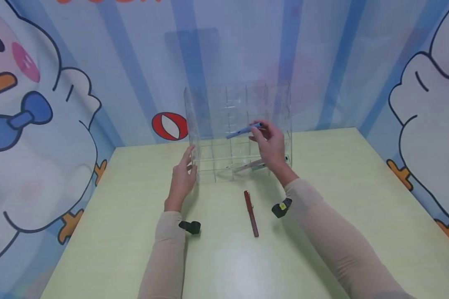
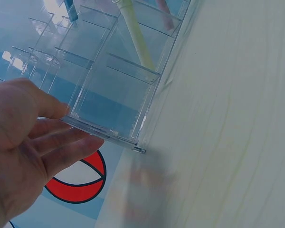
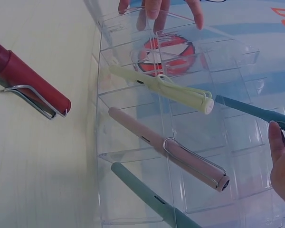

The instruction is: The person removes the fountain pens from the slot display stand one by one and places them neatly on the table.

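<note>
A clear stepped pen rack (image 1: 213, 170) with several compartments stands near the back of the table. My left hand (image 1: 182, 180) touches its left side wall with fingers extended, the fingertips spread over the outside. A blue fountain pen (image 1: 240, 132) is pinched by my right hand (image 1: 272, 147) above the rack, tilted with its thin end toward the left. In the right wrist view a yellow pen (image 3: 145, 80), a pink pen (image 3: 149, 137) and a green pen (image 3: 145, 188) lean side by side in the front row. A red pen (image 1: 251, 214) lies on the table before the rack.
The pale table (image 1: 127, 232) meets a blue striped backdrop (image 1: 134, 62) behind the rack. A printed red and white ball (image 1: 169, 126) shows on that backdrop, and printed white birds are at both sides. Small black cameras (image 1: 190, 227) sit on both wrists.
</note>
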Motion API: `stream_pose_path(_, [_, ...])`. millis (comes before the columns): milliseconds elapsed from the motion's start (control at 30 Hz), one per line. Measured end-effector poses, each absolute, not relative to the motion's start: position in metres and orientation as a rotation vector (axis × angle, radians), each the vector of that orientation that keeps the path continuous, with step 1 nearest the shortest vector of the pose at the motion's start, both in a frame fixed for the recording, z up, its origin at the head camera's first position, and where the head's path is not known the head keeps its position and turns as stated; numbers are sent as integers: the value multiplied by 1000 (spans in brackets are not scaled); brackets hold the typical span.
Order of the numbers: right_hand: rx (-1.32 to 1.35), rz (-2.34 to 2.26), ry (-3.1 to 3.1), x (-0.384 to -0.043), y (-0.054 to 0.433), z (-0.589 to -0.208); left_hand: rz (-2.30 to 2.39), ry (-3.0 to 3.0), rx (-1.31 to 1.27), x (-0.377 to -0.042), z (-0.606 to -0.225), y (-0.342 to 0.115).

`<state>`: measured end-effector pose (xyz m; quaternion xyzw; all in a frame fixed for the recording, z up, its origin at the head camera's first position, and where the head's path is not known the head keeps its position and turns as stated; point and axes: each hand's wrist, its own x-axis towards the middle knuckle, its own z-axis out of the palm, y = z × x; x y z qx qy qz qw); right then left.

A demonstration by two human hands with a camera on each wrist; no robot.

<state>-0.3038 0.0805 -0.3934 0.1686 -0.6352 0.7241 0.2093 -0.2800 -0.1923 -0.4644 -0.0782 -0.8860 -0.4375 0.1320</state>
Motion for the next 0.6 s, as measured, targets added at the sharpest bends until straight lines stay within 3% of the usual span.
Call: stream_pose_path(600, [440, 2100, -1460, -289, 96, -388, -1279, -2569, -235, -280, -466, -193])
